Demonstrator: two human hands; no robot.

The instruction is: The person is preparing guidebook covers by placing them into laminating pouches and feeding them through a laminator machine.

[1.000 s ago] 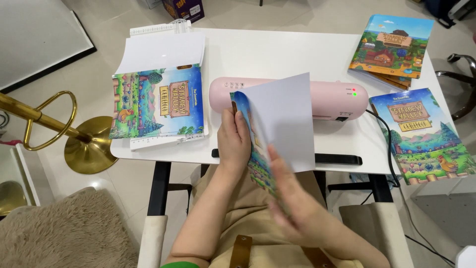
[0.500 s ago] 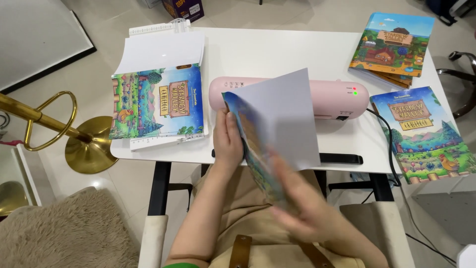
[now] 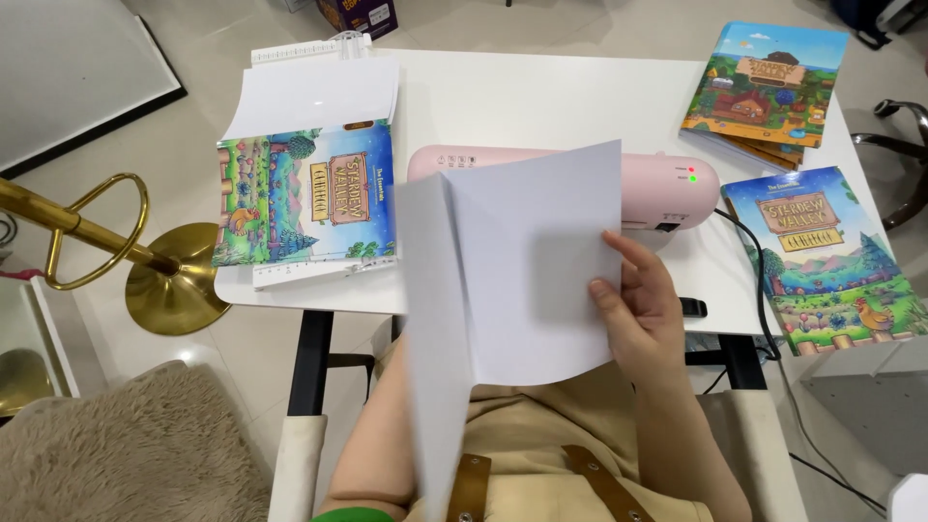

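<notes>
You are holding a white sheet (image 3: 527,261) up in front of your chest, its blank faces turned toward the camera. Your right hand (image 3: 643,309) is pinching the sheet's right edge, thumb on the near face, fingers hidden behind. The sheet is folding or splitting into two leaves: a wide one reaching up over the pink laminator (image 3: 677,184), and a narrow one hanging down along the left toward your lap. Your left hand is sitting behind the paper; only the forearm is showing below it, so whether it is gripping cannot be told.

The laminator is lying directly beyond the sheet on the white table (image 3: 541,97), long axis running left to right, two small lights glowing at its right end. The right hand is nearer to it.

A colourful printed cover (image 3: 309,198) is resting on a white stack to the left. Two more colourful covers (image 3: 826,256) are lying to the right.
</notes>
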